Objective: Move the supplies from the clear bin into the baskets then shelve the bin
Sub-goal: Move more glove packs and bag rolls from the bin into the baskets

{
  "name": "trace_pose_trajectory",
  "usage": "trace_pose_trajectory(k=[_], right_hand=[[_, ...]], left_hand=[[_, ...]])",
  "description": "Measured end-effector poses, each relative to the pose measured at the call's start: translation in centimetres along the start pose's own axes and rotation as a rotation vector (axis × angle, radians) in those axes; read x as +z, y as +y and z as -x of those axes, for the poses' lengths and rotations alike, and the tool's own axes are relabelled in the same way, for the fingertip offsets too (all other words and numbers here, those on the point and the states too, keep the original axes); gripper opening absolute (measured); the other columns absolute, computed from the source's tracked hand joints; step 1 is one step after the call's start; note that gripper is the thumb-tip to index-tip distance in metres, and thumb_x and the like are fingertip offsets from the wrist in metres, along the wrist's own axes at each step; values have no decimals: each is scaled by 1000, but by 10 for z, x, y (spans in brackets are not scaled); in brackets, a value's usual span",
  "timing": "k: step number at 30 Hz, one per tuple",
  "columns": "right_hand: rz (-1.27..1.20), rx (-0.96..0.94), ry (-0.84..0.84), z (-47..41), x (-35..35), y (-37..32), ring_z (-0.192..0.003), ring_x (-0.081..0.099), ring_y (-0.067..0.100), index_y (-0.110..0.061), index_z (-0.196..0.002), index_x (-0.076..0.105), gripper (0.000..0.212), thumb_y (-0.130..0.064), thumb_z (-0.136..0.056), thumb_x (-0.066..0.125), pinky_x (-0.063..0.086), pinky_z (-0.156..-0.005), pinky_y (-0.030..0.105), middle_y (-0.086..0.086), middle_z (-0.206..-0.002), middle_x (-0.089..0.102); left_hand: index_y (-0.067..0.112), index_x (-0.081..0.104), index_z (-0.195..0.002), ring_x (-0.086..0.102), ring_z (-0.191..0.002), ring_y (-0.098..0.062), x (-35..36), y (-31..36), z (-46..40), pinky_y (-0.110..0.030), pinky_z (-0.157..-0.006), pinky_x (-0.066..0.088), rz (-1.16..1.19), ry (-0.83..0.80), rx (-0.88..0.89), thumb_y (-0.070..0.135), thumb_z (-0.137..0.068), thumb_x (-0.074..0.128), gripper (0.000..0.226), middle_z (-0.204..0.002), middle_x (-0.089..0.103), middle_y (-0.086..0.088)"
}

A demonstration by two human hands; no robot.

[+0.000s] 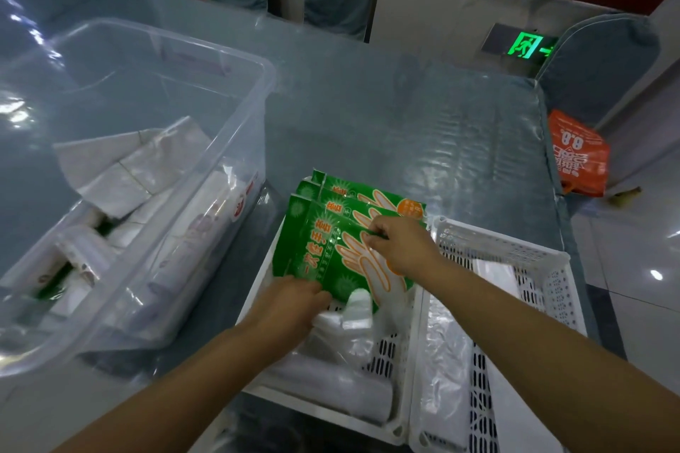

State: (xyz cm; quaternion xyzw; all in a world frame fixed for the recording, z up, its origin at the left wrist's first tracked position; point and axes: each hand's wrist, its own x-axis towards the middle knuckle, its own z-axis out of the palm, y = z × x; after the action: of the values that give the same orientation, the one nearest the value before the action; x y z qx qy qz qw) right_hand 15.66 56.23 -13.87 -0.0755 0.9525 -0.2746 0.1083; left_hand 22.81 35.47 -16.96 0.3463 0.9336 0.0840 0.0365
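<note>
The person stood over a desk covered in blue cloth under a glossy clear sheet, both bare arms reaching down into a white basket at the near edge. The left hand was closed around the lower corner of a stack of green glove packets, fingers curled under the edge, while the right hand pinched the top packet near its middle between thumb and fingertips. The packets leaned upright against the far wall of that basket, fanned slightly so that several green tops showed one behind another. Below them in the same basket lay loose clear plastic gloves and a white roll. A second white basket sat touching the first on its right, holding what looked like clear plastic bags. To the left on the desk, just beside the first basket, stood the clear bin, with white paper-wrapped packs and plastic rolls inside. Beyond the desk's right edge an orange bag rested beside a blue-covered chair, and a green exit sign glowed low on the wall.
</note>
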Motion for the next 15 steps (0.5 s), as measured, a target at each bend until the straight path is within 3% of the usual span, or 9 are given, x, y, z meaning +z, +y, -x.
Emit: trace_pose_trajectory(k=[4, 8, 11, 15], right_hand=[[223, -53, 105, -2, 13, 1, -71, 59, 25, -16, -82, 65, 21, -35, -87, 59, 37, -59, 29, 7, -75, 67], [328, -51, 211, -12, 17, 2, -77, 58, 25, -17, -80, 70, 25, -39, -85, 60, 40, -74, 34, 7, -76, 69], [368, -38, 275, -22, 15, 4, -82, 55, 25, -19, -80, 71, 25, -42, -84, 60, 35, -77, 36, 5, -79, 69], [448, -52, 223, -28, 14, 5, -90, 52, 23, -21, -84, 68, 25, -45, -84, 58, 33, -81, 38, 2, -90, 67]], left_hand=[[26, 67, -66, 64, -72, -12, 9, 3, -8, -22, -66, 50, -1, -18, 28, 21, -34, 81, 35, -70, 66, 11], [22, 69, -81, 60, -94, -21, 13, 1, -22, -33, -88, 44, -1, -48, -33, 17, -51, 74, 31, -88, 67, 3], [21, 67, -88, 55, -101, -22, 17, -2, -32, -35, -92, 39, 11, -42, -71, 16, -61, 69, 28, -95, 65, 2], [21, 64, -97, 49, -106, -19, 19, -5, -39, -33, -91, 34, 59, -74, -96, 21, -76, 60, 21, -104, 62, 3]])
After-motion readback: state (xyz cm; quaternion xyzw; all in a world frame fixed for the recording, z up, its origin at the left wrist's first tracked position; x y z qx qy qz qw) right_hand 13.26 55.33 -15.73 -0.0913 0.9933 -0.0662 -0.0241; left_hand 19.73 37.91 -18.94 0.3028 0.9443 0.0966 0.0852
